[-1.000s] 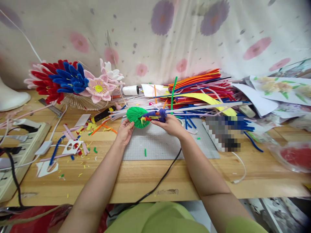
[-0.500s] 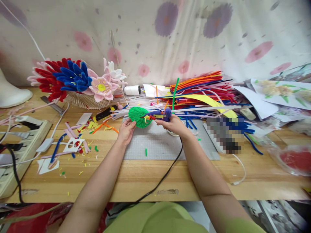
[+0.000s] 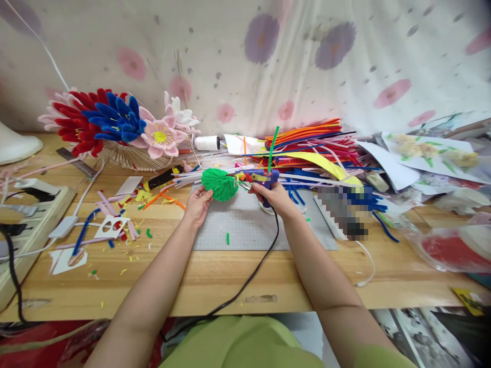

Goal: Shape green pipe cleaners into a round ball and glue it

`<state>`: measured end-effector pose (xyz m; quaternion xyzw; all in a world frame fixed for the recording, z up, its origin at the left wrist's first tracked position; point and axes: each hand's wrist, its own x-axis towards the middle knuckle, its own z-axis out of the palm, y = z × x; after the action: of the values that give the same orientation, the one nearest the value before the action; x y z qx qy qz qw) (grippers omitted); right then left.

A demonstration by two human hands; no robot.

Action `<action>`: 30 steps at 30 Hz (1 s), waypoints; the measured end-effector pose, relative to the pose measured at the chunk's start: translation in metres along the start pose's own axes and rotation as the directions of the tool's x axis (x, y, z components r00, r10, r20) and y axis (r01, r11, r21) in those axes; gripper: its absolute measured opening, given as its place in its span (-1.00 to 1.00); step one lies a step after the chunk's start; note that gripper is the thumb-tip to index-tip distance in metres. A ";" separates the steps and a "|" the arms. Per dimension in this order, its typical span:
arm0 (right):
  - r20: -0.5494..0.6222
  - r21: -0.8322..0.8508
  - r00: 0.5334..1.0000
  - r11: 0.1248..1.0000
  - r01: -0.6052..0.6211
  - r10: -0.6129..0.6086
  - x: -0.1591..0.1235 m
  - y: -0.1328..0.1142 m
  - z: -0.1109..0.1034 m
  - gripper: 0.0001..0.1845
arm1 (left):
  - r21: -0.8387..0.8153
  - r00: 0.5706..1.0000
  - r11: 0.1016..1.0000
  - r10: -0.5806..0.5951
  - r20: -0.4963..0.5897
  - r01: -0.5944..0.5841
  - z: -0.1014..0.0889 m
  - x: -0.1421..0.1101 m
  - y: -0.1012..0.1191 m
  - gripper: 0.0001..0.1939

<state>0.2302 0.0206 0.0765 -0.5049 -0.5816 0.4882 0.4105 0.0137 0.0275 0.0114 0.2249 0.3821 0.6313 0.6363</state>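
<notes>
Above the grey mat (image 3: pixel 245 235): the green fuzzy piece (image 3: pixel 220 184) is raised, its near left edge in the left fingers (image 3: pixel 207 196), with the nozzle end of the glue gun (image 3: pixel 273 179) close to its right side.
Left fingers: pinching the green fuzzy piece at the rim, most of it beyond them and to their right.
Right fingers (image 3: pixel 256 189): wrapped round the glue gun's handle; a thin shiny thing shows by their tips, too small to name.
Black cord (image 3: pixel 245 287): drops from below the right fingers and crosses the counter (image 3: pixel 153 286) towards the body. If it snags on the counter's edge, it could jerk the nozzle off its spot.
Nozzle: if hot, it could scorch the fuzz or burn the left fingers should they slide along the rim towards it.
Rim grip: only the edge is held, so a push from the nozzle could tilt the piece or twist it loose.
Beyond the fingers: coloured fuzzy stems (image 3: pixel 310 134) and a yellow strip (image 3: pixel 326 162) lie near the gun; stray glue could stick to them.
Left of the left fingers: scraps (image 3: pixel 132 204) litter the counter and could cling to wet glue.
</notes>
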 end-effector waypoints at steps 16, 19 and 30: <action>-0.733 -0.125 0.678 0.991 -0.051 -0.058 -0.041 0.045 -0.076 -0.52 | -0.079 0.997 0.997 -0.007 -0.071 0.001 0.001 0.006 -0.001 -0.68; -0.774 -0.238 0.634 0.930 -0.280 -0.007 -0.057 0.063 -0.102 -0.45 | -0.087 0.998 0.996 0.001 -0.060 -0.006 0.002 0.006 -0.001 -0.66; -0.737 -0.502 0.675 0.652 -0.568 0.022 -0.062 0.086 -0.098 -0.43 | -0.029 0.995 0.996 0.079 -0.058 -0.081 0.003 0.002 -0.003 -0.62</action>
<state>0.3504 -0.0241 0.0115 -0.8556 -0.4313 0.0773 0.2756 0.0173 0.0296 0.0106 0.2120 0.3804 0.6685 0.6029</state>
